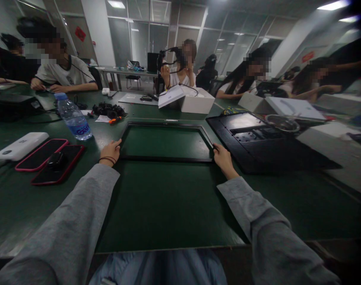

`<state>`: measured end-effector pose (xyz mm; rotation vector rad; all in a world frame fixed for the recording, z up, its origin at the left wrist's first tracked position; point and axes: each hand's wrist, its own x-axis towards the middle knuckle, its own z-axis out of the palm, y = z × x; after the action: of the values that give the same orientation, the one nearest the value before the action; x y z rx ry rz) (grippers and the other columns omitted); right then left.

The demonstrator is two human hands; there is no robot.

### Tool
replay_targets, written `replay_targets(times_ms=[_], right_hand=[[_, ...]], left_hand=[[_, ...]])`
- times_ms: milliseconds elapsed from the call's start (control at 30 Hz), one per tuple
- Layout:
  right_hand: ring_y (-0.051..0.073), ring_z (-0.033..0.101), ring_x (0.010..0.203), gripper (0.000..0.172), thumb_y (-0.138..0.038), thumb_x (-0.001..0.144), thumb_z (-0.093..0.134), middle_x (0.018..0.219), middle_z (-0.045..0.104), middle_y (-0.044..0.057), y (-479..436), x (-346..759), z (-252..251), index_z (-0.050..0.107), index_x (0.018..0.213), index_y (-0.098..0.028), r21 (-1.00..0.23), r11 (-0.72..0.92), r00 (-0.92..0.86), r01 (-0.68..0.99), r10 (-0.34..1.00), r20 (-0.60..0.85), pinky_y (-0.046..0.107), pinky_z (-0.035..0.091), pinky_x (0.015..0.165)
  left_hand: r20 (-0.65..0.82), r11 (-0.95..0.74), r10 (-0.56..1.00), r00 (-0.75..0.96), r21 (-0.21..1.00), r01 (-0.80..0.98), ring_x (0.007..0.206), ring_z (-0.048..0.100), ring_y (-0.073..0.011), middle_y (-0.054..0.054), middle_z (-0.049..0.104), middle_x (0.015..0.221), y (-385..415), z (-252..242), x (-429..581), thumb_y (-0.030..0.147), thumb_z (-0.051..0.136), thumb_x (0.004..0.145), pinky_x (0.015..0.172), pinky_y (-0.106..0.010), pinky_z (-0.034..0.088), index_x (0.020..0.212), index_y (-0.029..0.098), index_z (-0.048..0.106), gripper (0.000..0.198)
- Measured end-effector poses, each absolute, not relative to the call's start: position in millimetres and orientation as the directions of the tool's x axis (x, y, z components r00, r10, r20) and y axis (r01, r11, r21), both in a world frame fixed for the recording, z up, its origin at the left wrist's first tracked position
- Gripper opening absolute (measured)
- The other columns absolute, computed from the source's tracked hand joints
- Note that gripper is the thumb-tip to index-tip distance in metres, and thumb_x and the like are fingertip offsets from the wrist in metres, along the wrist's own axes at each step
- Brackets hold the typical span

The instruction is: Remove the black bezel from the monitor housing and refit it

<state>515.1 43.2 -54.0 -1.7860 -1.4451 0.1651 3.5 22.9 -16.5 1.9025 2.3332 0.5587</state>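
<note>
Between my two hands is a thin black rectangular frame (168,159), like a screen bezel, with the green tabletop showing through its opening. My left hand (110,153) is closed on its left side, thumb on top. On the opposite side, my right hand (223,159) grips the frame's right edge with the fingers closed. The frame lies at or just above the table; I cannot tell whether it touches. To the right of my right hand lies a large flat black panel (251,152) with a recessed middle section.
At left are a water bottle (75,118), a white power bank (23,144) and two red-edged phone-like slabs (57,170). Black cables (107,110) and an open white box (198,103) stand farther back. The green table's front edge (168,250) is near me. Several people sit around.
</note>
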Motion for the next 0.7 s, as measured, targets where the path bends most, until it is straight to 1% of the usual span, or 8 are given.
replay_targets(times_ms=[100, 233, 333, 400, 467, 533, 600, 700], right_hand=[[0.031, 0.067, 0.124, 0.045, -0.019, 0.087, 0.051, 0.128, 0.073, 0.014, 42, 514, -52, 0.072, 0.126, -0.018, -0.635, 0.019, 0.326, 0.773, 0.846, 0.422, 0.053, 0.046, 0.115], [0.033, 0.068, 0.122, 0.046, -0.016, 0.087, 0.050, 0.128, 0.073, 0.017, 43, 513, -52, 0.072, 0.127, -0.014, -0.598, -0.022, 0.299, 0.801, 0.880, 0.368, 0.054, 0.047, 0.113], [0.033, 0.069, 0.122, 0.046, -0.016, 0.088, 0.050, 0.128, 0.073, 0.018, 43, 513, -52, 0.072, 0.128, -0.012, -0.583, -0.021, 0.282, 0.812, 0.889, 0.362, 0.054, 0.048, 0.112], [0.032, 0.068, 0.123, 0.046, -0.016, 0.089, 0.049, 0.129, 0.073, 0.018, 43, 514, -52, 0.071, 0.129, -0.012, -0.582, -0.020, 0.284, 0.813, 0.887, 0.365, 0.052, 0.048, 0.113], [0.032, 0.068, 0.124, 0.047, -0.017, 0.089, 0.049, 0.130, 0.072, 0.018, 42, 514, -53, 0.071, 0.130, -0.012, -0.588, -0.033, 0.299, 0.808, 0.883, 0.362, 0.051, 0.048, 0.113], [0.032, 0.067, 0.124, 0.047, -0.017, 0.089, 0.049, 0.129, 0.073, 0.018, 41, 514, -53, 0.071, 0.131, -0.012, -0.596, -0.044, 0.318, 0.802, 0.876, 0.363, 0.050, 0.048, 0.112], [0.031, 0.068, 0.122, 0.046, -0.018, 0.089, 0.049, 0.127, 0.074, 0.017, 38, 514, -52, 0.072, 0.129, -0.013, -0.603, -0.047, 0.327, 0.796, 0.873, 0.363, 0.049, 0.050, 0.110], [0.030, 0.071, 0.113, 0.043, -0.021, 0.090, 0.047, 0.119, 0.076, 0.015, 34, 516, -48, 0.076, 0.122, -0.016, -0.603, -0.031, 0.317, 0.797, 0.871, 0.374, 0.047, 0.052, 0.105]], left_hand=[[0.194, 0.144, 0.956, -0.219, 0.338, 0.930, 0.123, 0.066, -0.0359, -0.015, 0.059, 0.150, 23, -16, 4, 0.022, 0.047, 0.095, 0.107, -0.053, 0.050, 0.147, 0.026, 0.061, 0.054], [0.164, 0.159, 0.960, -0.226, 0.344, 0.925, 0.123, 0.066, -0.0363, -0.015, 0.059, 0.150, 24, -18, 2, 0.023, 0.049, 0.094, 0.107, -0.053, 0.050, 0.148, 0.026, 0.060, 0.055], [0.167, 0.151, 0.960, -0.227, 0.374, 0.915, 0.130, 0.062, -0.0357, -0.015, 0.060, 0.150, 28, -22, -2, 0.023, 0.050, 0.094, 0.110, -0.052, 0.048, 0.147, 0.022, 0.061, 0.054], [0.219, 0.099, 0.955, -0.201, 0.403, 0.910, 0.137, 0.057, -0.0335, -0.016, 0.058, 0.151, 31, -26, -5, 0.023, 0.050, 0.094, 0.115, -0.049, 0.045, 0.145, 0.017, 0.062, 0.053], [0.296, 0.001, 0.945, -0.141, 0.426, 0.905, 0.143, 0.052, -0.0316, -0.016, 0.056, 0.154, 34, -29, -6, 0.025, 0.052, 0.094, 0.120, -0.047, 0.040, 0.142, 0.015, 0.064, 0.051], [0.337, -0.128, 0.941, -0.031, 0.438, 0.890, 0.147, 0.047, -0.0305, -0.015, 0.056, 0.154, 34, -32, -5, 0.033, 0.056, 0.093, 0.123, -0.048, 0.036, 0.138, 0.016, 0.066, 0.049], [0.307, -0.247, 0.945, 0.112, 0.447, 0.860, 0.147, 0.046, -0.0297, -0.012, 0.059, 0.152, 33, -32, -2, 0.043, 0.059, 0.092, 0.123, -0.049, 0.036, 0.134, 0.020, 0.069, 0.049], [0.215, -0.339, 0.938, 0.271, 0.418, 0.843, 0.145, 0.049, -0.0301, -0.009, 0.061, 0.150, 28, -32, 1, 0.061, 0.064, 0.086, 0.121, -0.052, 0.036, 0.131, 0.027, 0.071, 0.057]])
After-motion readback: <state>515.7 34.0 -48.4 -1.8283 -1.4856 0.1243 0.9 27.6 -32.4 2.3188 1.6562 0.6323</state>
